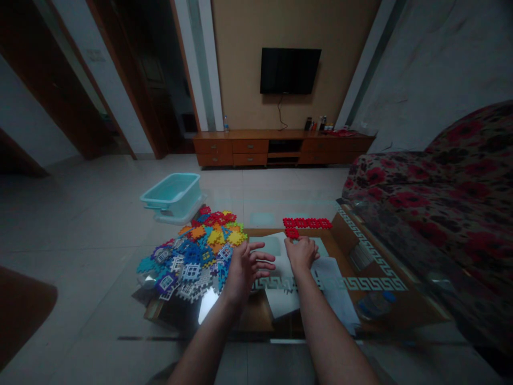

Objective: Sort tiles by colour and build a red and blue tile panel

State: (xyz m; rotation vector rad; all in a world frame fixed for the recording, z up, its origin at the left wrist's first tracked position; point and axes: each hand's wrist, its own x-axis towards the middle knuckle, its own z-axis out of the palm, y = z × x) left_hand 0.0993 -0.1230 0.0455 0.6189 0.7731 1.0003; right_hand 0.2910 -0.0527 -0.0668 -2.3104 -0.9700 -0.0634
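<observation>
My right hand (pixel 302 253) has its fingers closed at a red interlocking plastic tile (pixel 292 233) on the glass tabletop. Just beyond that tile runs a row of joined red tiles (pixel 308 223). My left hand (pixel 250 267) hovers with fingers spread and nothing in them, at the right side of a heap of colourful interlocking tiles (pixel 192 262). Blue, white, yellow, orange, red and purple pieces make up the heap, some with window shapes. The fingertips of my right hand are partly hidden by the hand itself.
A pale turquoise plastic bin (pixel 172 195) stands beyond the heap on the left. Papers (pixel 336 289) and a plastic bottle (pixel 377 305) show through the glass table (pixel 385 256). A floral sofa (pixel 425 187) borders the right side; a low TV cabinet (pixel 250 152) stands against the far wall.
</observation>
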